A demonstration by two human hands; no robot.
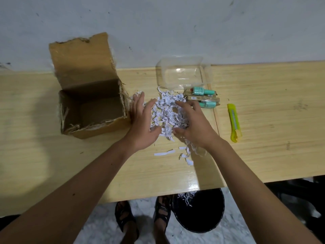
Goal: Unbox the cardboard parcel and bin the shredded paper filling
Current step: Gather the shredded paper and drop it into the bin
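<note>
Both hands bracket the shredded paper (165, 113) heaped mid-tabletop (263, 120), right of the open cardboard box (91, 110). The left hand (142, 120) is flat, its grip released; the right hand (191, 122) curls loosely into the heap, clasping nothing yet. Best to squeeze the heap together, then sweep the stray strips near the edge into the bin (202, 215) below. Counted: one box, one bin, two green bottles (202, 95), one clear tub (182, 74), one yellow cutter (234, 122).

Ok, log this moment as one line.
stage: gathering | left hand, right hand: open around shredded paper | cardboard box: open | bin: some paper
</note>
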